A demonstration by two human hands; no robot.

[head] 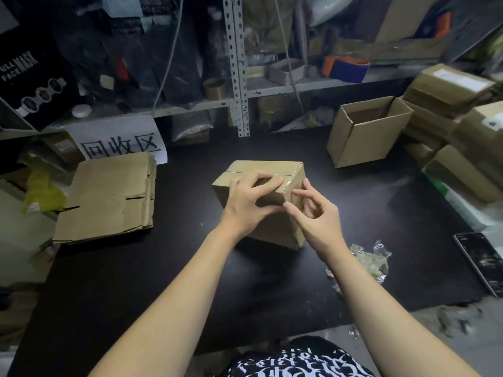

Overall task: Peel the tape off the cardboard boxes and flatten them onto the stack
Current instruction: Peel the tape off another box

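left hand (246, 202): clamped over sealed box (272, 227) top | right hand (318, 216): picking at tape (288, 183) end on side face, hold unconfirmed | tape axis: up from pinch, leftward across top | stack (109, 197): well left of left hand

Overall light: dim and cool, indoors; the black worktop (163, 281) swallows most of it.
Brightest: the forearms, left hand (246, 205), right hand (318, 216) and the box (275, 228) in the middle, lit from above.
Shadows: a soft dark patch under the box's near side; the far shelves (313, 85) are murky.
Glare: sheen on the tape (289, 183) at the box's right top edge; reflections on the phone (480, 261), near right.
Focus: middle sharp; far shelves and corners soft, smeared.
Distortion: wide-angle bending; the stacked boxes (449, 88) at far right lean, forearms stretch at the near edge.
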